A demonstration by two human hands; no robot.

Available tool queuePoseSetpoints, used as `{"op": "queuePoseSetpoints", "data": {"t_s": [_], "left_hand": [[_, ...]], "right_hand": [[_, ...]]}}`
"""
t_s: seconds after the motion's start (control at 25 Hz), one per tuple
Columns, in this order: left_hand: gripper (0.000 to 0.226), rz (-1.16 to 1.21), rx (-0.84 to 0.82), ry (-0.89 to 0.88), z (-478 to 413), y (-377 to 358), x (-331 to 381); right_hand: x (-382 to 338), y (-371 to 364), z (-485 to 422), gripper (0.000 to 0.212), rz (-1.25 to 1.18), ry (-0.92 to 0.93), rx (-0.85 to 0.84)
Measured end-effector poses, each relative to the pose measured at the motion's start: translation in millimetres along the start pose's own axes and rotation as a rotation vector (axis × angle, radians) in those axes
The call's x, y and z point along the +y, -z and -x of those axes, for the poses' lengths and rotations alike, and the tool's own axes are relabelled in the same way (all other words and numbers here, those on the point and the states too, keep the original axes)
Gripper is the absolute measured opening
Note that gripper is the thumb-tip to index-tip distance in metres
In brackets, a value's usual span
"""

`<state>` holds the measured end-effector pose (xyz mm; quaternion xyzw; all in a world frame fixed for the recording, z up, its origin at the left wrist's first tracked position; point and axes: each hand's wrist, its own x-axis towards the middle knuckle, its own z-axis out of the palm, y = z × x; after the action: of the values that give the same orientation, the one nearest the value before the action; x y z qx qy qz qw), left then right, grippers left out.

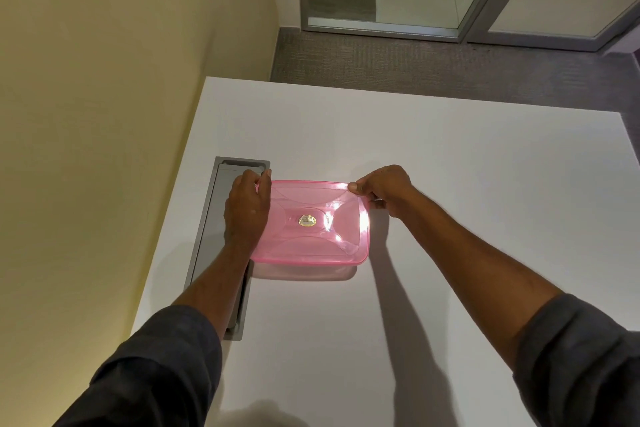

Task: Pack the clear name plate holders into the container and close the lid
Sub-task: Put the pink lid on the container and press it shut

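A translucent pink lid (pixel 311 222) with a gold oval sticker at its middle lies over a clear container (pixel 304 272) on the white table (pixel 450 166). Only the container's pale front wall shows under the lid. My left hand (pixel 247 208) grips the lid's left edge, fingers curled over the far left corner. My right hand (pixel 384 189) pinches the lid's far right corner between thumb and fingers. No name plate holders are visible; the lid hides the inside of the container.
A grey cable tray cover (pixel 218 218) is set into the table along its left side, partly under my left arm. A yellow wall stands to the left. Beyond the table's far edge are grey carpet and glass doors.
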<state>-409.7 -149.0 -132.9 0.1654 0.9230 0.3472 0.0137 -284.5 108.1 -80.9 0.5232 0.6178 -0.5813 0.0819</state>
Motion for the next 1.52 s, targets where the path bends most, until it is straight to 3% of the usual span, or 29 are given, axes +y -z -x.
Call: {"op": "queuePoseSetpoints", "data": {"t_s": [0.08, 0.16, 0.32, 0.52, 0.8, 1.12, 1.24, 1.36, 1.52], "left_hand": [[0.044, -0.014, 0.0, 0.024, 1, 3, 4], [0.054, -0.042, 0.001, 0.144, 6, 8, 8], [0.075, -0.119, 0.019, 0.449, 35, 9, 11], [0.09, -0.098, -0.006, 0.587, 55, 9, 16], [0.083, -0.113, 0.033, 0.589, 54, 10, 19], [0.084, -0.116, -0.017, 0.571, 46, 19, 18], [0.074, -0.128, 0.015, 0.446, 16, 23, 18], [0.074, -0.161, -0.02, 0.312, -19, 17, 29], [0.074, -0.261, -0.091, 0.221, -35, -2, 31]], "right_hand": [[14, -5, 8, 0.031, 0.013, 0.101, 0.048], [34, -16, 24, 0.047, 0.069, 0.183, 0.144], [71, -51, 50, 0.086, 0.168, -0.03, 0.381], [90, -74, 63, 0.091, 0.19, -0.011, 0.545], [96, -78, 55, 0.091, 0.197, 0.035, 0.609], [87, -65, 57, 0.078, 0.274, 0.01, 0.522], [66, -47, 46, 0.075, 0.32, 0.182, 0.553], [34, -40, 27, 0.067, 0.402, 0.408, 0.466], [12, -48, 0, 0.068, 0.616, 0.471, 0.32]]}}
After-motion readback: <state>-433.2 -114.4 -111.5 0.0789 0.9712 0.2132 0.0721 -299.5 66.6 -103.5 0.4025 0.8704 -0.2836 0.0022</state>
